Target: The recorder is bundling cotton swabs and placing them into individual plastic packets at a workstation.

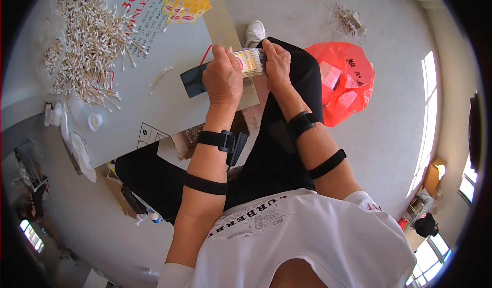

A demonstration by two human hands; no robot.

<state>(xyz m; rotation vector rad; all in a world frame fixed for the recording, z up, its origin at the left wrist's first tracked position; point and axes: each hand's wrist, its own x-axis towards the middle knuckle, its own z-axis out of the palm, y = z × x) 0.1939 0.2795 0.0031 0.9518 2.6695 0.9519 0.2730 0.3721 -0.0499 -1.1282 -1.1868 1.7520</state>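
Between my two hands is a clear packet of cotton swabs (248,62) with a yellow and red label, held past the table's right edge. My left hand (224,78) is closed round its left end. Thumb and fingers of my right hand (277,67) pinch the right end. Under and beside my left hand lies a dark flat rectangular piece (192,81), partly hidden, with a thin red strip next to it. A few loose cotton swabs (161,78) rest on the table left of that piece.
A big heap of loose cotton swabs (92,37) covers the far left of the table (169,101). Yellow printed cards (185,4) lie at its far edge. A red plastic bag (351,96) stands on the floor at right. An open box (187,142) sits below the table edge.
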